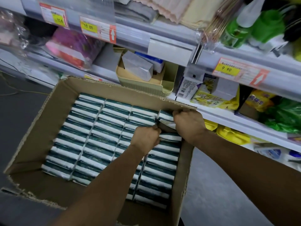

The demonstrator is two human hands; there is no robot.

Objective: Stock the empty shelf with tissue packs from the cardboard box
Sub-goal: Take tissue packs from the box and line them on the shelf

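Observation:
An open cardboard box (40, 121) stands on the floor in front of the shelves, packed with several rows of green-and-white tissue packs (97, 136). Both my hands are inside its far right corner. My left hand (145, 137) has its fingers closed on the edge of a tissue pack (171, 137) in the right-hand row. My right hand (189, 123) grips the packs at the far right corner (165, 116), under the box's torn flap. A dark gap shows between the two hands. My fingertips are hidden among the packs.
White shelves (162, 38) run across the top, with price tags (228, 69) and stocked goods: a beige basket (143, 82), yellow packets (210, 97), green bottles (236, 33), pink packs (71, 46). Grey floor (211, 185) lies to the right of the box.

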